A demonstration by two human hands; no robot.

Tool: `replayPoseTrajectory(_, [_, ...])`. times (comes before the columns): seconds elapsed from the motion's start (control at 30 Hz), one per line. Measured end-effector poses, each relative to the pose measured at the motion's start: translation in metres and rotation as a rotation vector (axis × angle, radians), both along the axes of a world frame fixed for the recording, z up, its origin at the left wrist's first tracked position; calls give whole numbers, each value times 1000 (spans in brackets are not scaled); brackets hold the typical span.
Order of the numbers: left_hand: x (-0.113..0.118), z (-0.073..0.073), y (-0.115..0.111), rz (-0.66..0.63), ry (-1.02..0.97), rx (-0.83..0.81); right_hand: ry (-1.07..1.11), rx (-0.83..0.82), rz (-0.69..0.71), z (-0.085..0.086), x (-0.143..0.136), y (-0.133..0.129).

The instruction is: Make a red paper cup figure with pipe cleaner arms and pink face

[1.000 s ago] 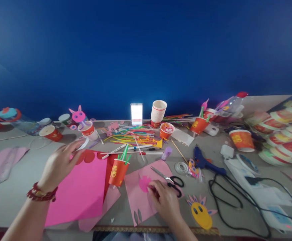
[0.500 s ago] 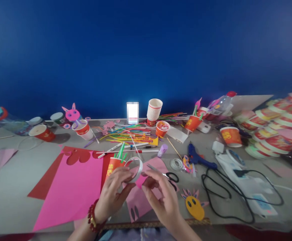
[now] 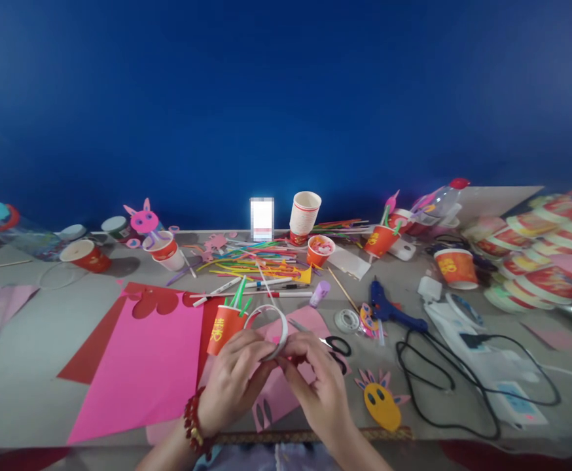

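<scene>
My left hand (image 3: 237,373), with a red beaded bracelet at the wrist, is closed on the lower edge of a white roll of tape (image 3: 284,327) that stands on edge. My right hand (image 3: 315,376) pinches at the near side of the roll, its fingertips close to the left thumb. What lies between the right fingertips is mostly hidden. Under both hands is light pink paper (image 3: 281,405) with two dark ovals. Scissors (image 3: 339,347) with black handles lie just beyond the right hand. An orange paper cup (image 3: 222,327) with green strips stands past the left hand.
Bright pink card (image 3: 143,373) lies over red card at left. A yellow cut-out face (image 3: 383,405) is at right, near a blue glue gun (image 3: 394,311), black cable (image 3: 450,386) and power strip (image 3: 516,399). Coloured sticks (image 3: 251,261) and stacked cups (image 3: 305,212) are behind.
Both hands have come together at the roll of tape. The right fingertips, earlier apart from it beside a bright pink piece, now meet its edge; that piece is mostly covered.
</scene>
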State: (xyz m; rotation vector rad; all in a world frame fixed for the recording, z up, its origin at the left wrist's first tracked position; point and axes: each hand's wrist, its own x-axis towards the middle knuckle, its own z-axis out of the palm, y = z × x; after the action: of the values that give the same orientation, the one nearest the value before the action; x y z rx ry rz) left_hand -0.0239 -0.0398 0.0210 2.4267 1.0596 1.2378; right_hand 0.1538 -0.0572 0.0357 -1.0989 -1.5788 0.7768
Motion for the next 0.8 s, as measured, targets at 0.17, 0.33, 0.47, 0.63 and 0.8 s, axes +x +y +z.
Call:
replayPoseTrajectory(0.17, [3,0,1,23,2,-13,23,5,-48,-3,2,1])
replayPoseTrajectory(0.33, [8,4,3,30,43,28,-23,35,-44,-6,5,4])
replayPoseTrajectory(0.47, [11,7,1,10,36,-12,38,-27,-35,-2,6,7])
replayPoseTrajectory(0.63, [10,4,0,46,-33,-50,65,-47,-24,-3,10,3])
replayPoseTrajectory(0.8, [9,3,3,10,-11,-71,205,-172,36,-9,10,3])
